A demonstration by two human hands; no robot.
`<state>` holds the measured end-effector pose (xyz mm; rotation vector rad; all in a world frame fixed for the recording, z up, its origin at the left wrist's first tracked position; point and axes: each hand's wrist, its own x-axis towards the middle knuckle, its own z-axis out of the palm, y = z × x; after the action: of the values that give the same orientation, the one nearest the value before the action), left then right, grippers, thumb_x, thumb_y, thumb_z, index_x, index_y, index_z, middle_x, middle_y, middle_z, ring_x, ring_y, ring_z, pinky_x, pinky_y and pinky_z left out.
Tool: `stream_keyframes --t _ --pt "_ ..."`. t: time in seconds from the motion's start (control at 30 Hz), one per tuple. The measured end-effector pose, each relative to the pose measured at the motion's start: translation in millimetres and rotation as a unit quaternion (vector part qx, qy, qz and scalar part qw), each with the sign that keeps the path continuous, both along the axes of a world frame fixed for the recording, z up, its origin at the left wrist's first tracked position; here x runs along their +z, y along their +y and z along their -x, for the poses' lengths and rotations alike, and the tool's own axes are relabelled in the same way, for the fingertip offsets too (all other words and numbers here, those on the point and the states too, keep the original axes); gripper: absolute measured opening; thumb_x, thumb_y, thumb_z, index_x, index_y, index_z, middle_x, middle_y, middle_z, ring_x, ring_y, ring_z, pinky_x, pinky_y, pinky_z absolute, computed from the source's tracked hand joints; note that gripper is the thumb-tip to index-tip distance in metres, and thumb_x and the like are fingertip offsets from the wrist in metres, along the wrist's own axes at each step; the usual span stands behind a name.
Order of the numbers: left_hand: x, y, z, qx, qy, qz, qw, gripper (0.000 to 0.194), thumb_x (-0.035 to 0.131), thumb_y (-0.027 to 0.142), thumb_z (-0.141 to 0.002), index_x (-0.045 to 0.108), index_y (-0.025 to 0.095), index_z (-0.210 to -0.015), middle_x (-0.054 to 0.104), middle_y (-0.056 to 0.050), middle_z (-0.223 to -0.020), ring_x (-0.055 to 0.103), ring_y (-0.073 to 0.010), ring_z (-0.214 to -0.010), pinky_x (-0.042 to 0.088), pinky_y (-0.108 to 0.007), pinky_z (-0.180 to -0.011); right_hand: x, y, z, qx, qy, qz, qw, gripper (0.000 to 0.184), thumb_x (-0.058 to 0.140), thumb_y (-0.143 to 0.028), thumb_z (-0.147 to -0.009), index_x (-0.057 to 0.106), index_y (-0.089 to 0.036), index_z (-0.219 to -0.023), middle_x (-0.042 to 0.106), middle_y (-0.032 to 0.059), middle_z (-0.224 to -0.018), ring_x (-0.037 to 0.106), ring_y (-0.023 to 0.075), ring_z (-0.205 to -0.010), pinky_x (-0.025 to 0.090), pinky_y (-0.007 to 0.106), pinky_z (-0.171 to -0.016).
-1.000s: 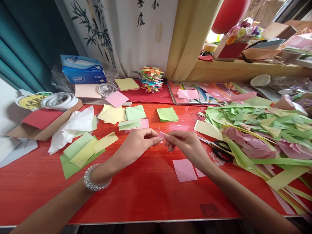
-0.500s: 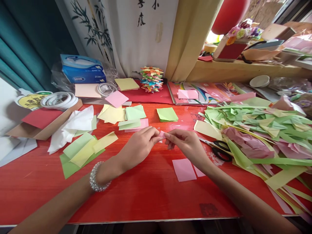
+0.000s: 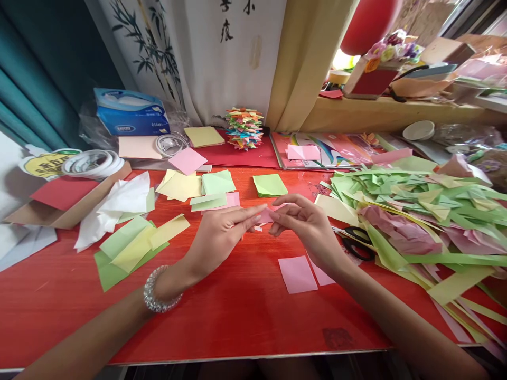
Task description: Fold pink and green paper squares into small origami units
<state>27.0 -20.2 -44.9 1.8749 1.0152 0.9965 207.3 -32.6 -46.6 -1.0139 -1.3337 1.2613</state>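
Between my two hands, above the middle of the red table (image 3: 237,316), is a small folded piece of pink paper (image 3: 266,215). My left hand (image 3: 222,232) pinches its left side between thumb and straightened fingers. From the right, the thumb and bent fingers of my right hand (image 3: 303,219) close on its other edge. My fingers cover part of the paper, so its exact folds are hidden. Nearer to me lies a pink paper square (image 3: 298,275), with another pink piece (image 3: 321,272) partly under my right forearm. Beyond my hands sits a stack of green paper squares (image 3: 270,185).
Scissors (image 3: 356,243) with black handles lie right of my right hand, beside a heap of green folded pieces (image 3: 412,200). Green and yellow sheets (image 3: 137,245) and a crumpled tissue (image 3: 122,203) lie left. A many-coloured paper model (image 3: 244,129) stands at the back.
My left fingers have straightened along the pink paper, and my right fingers have lifted and curled more. More of the pink piece shows between them. The view has shifted slightly.
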Motion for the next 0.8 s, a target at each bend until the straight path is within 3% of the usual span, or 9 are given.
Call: stream_keyframes --t 0.17,0.3,0.5,0.67,0.8 --pt "0.9 0.4 1.0 -0.017 0.0 -0.014 1.0 0.028 0.052 0.011 -0.085 0.069 0.025 -0.102 0.068 0.001 -0.083 0.06 -0.0107 -0.071 0.048 -0.023 -0.069 -1.2 2.5 -1.4 0.013 0.015 0.022 1.0 0.008 0.061 -0.024 -0.081 0.063 -0.018 -0.086 0.064 -0.0004 -0.068 0.063 0.0103 -0.065 0.052 0.021 -0.064" --pt "1.2 2.0 2.0 -0.027 -0.031 0.039 0.998 0.025 0.052 0.013 -0.085 0.07 0.025 -0.098 0.068 0.0 -0.09 0.06 -0.0128 -0.072 0.05 -0.025 -0.063 -2.8 4.4 -1.0 0.027 0.056 0.067 0.996 0.011 0.063 -0.024 -0.079 0.062 -0.019 -0.089 0.067 0.0 -0.072 0.065 0.011 -0.069 0.053 0.023 -0.069" --pt "1.3 3.2 1.7 -0.023 -0.007 0.007 1.0 0.023 0.054 0.013 -0.084 0.07 0.023 -0.097 0.067 -0.001 -0.093 0.06 -0.0137 -0.083 0.048 -0.025 -0.072 -3.3 5.9 -1.6 0.045 0.09 0.126 0.987 0.016 0.064 -0.029 -0.078 0.066 -0.017 -0.088 0.07 0.0029 -0.078 0.067 0.0119 -0.07 0.054 0.025 -0.072" --pt "2.3 0.7 1.3 -0.032 0.014 0.009 0.999 0.021 0.053 0.014 -0.084 0.07 0.022 -0.094 0.067 -0.001 -0.094 0.06 -0.0124 -0.083 0.047 -0.024 -0.075 -5.2 6.2 -2.7 0.049 0.056 0.128 0.989 0.017 0.065 -0.03 -0.076 0.069 -0.017 -0.087 0.07 0.003 -0.077 0.066 0.0114 -0.07 0.053 0.024 -0.072" --pt "5.8 0.0 -1.0 -0.025 -0.003 0.068 0.997 0.021 0.051 0.023 -0.087 0.064 0.022 -0.103 0.067 -0.001 -0.094 0.06 -0.0139 -0.085 0.046 -0.026 -0.075 -4.6 5.6 -1.6 0.04 0.047 0.115 0.991 0.015 0.064 -0.028 -0.077 0.068 -0.017 -0.087 0.069 0.0026 -0.077 0.065 0.0112 -0.07 0.054 0.025 -0.073"
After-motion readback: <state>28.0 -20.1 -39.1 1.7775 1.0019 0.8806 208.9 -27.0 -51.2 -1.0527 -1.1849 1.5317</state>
